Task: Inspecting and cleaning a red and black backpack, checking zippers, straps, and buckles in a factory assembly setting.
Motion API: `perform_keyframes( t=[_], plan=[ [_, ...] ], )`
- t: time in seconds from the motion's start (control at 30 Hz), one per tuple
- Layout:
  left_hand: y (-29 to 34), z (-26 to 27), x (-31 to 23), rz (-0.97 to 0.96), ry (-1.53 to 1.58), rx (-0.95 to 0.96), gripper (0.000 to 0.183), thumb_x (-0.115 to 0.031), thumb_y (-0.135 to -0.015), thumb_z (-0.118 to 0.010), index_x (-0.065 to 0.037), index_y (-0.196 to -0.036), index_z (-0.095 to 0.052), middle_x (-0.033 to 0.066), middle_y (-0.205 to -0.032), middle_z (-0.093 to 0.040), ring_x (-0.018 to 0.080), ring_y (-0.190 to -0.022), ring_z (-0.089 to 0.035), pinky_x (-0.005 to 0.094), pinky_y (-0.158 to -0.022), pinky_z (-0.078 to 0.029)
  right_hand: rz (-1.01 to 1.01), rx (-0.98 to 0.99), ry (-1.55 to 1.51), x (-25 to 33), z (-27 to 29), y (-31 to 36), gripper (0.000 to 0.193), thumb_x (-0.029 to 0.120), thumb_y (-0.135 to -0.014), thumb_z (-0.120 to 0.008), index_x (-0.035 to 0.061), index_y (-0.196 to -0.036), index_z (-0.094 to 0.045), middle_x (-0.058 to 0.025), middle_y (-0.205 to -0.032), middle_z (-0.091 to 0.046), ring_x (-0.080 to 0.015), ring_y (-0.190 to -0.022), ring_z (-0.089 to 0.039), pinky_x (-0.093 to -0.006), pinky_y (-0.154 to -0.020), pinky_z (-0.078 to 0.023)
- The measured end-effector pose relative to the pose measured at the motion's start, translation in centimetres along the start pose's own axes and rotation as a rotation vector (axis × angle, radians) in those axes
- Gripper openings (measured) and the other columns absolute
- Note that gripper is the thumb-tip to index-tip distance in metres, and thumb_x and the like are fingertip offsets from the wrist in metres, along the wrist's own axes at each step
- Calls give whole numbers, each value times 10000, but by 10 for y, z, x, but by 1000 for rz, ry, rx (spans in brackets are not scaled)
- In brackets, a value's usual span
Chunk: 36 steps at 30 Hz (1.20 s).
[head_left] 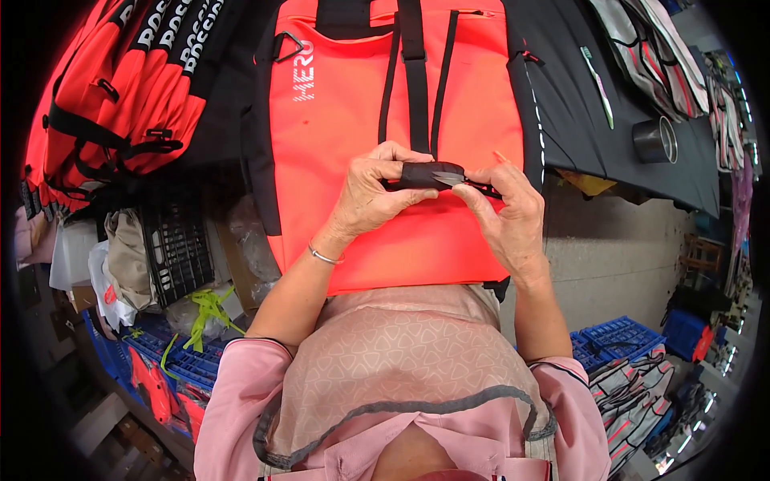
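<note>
Head view: both hands at work on a black strap of an orange bag.

Left hand (370, 189) closed, thumb and fingers pinching the folded strap (414, 174); right hand (512, 212) just beside it, thumb and fingers closed around a small pointed blade (447, 178), tip against or just over the strap; exact contact unclear, handle partly hidden. Bag (345, 248) lies under both hands, stretching away from them over the black surface (573, 140). Farther out, right of right hand: metal cup (655, 142), toothbrush (597, 86) beyond. Well left of left hand: stacked orange bags (164, 92).
</note>
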<state>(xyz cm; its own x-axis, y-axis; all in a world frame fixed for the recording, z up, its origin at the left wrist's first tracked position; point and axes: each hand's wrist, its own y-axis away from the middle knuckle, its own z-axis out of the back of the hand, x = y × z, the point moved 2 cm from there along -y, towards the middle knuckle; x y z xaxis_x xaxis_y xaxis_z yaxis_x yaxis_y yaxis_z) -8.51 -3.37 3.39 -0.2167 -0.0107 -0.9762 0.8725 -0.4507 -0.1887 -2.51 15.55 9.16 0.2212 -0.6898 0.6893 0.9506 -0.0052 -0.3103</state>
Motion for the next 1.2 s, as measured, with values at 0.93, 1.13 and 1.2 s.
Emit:
perform_keyframes(
  t=[0.93,1.13,1.2],
  plan=[
    [6,-6,-6,23,34,-53,248,-48,-711,-840,-64,-951,-780,69,-1031,-685,128,-934,-615,267,-844,-505,-109,82,-141,-3,23,-16,216,96,-793,-783,-12,-936,-662,-89,-845,-670,-186,-786,-654,-299,-697,-525],
    [3,-4,-3,17,55,-60,255,-46,-709,-839,-80,-956,-783,72,-1040,-687,129,-923,-612,259,-824,-498,84,61,62,2,15,-18,223,124,-750,-800,21,-891,-661,-90,-798,-631,-262,-732,-616,-361,-663,-492],
    [2,-3,-4,19,23,-58,249,-44,-708,-839,-75,-949,-783,72,-1041,-687,134,-923,-616,260,-827,-499,89,66,82,2,14,-19,217,128,-743,-801,30,-866,-651,-84,-779,-615,-267,-709,-596,-374,-654,-474]
  ],
)
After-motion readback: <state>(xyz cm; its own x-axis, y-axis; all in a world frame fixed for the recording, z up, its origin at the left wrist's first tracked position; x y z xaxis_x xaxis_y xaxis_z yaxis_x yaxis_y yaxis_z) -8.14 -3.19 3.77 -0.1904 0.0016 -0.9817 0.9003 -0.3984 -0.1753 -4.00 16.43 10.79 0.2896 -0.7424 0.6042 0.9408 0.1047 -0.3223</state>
